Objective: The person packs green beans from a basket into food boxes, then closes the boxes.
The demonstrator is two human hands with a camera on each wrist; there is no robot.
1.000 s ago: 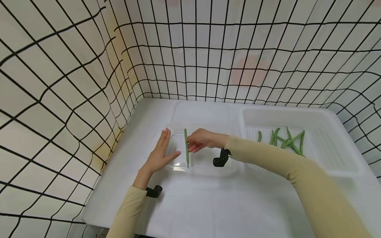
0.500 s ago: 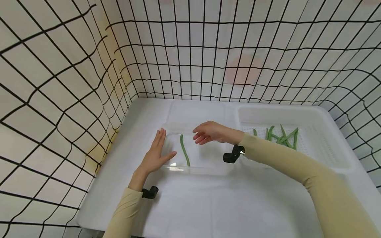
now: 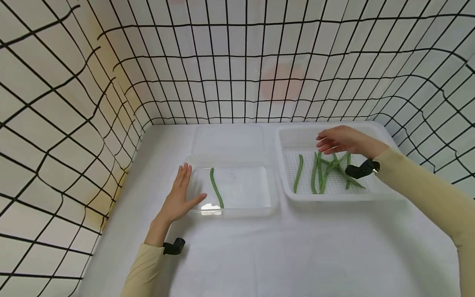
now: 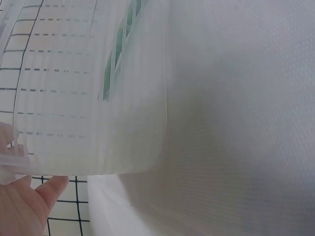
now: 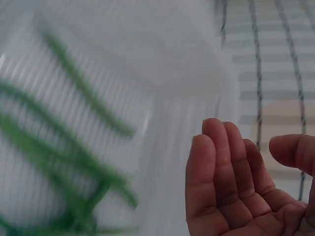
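Note:
My left hand (image 3: 177,203) lies at the left end of a transparent plastic container (image 3: 246,212), fingers straight and thumb spread along its near corner. Inside that container is a single green bean (image 3: 216,187), set lengthwise away from me near the left end; the left wrist view shows the green bean (image 4: 118,54) through the ribbed wall. Over the back of a white perforated basket (image 3: 330,197) hovers my right hand (image 3: 343,139), holding nothing. Its fingers look relaxed and slightly bent in the right wrist view. Several green beans (image 3: 319,173) lie below it on the basket floor, some crossing each other.
A white cloth (image 3: 252,251) covers the table under both containers. Black wire mesh (image 3: 245,78) rises behind the table and along both sides. Each wrist carries a black camera (image 3: 174,246).
My right hand let go of the green bean inside the transparent container, then moved right to above the white basket. My left hand stayed at the container's left end. The head view shifted right.

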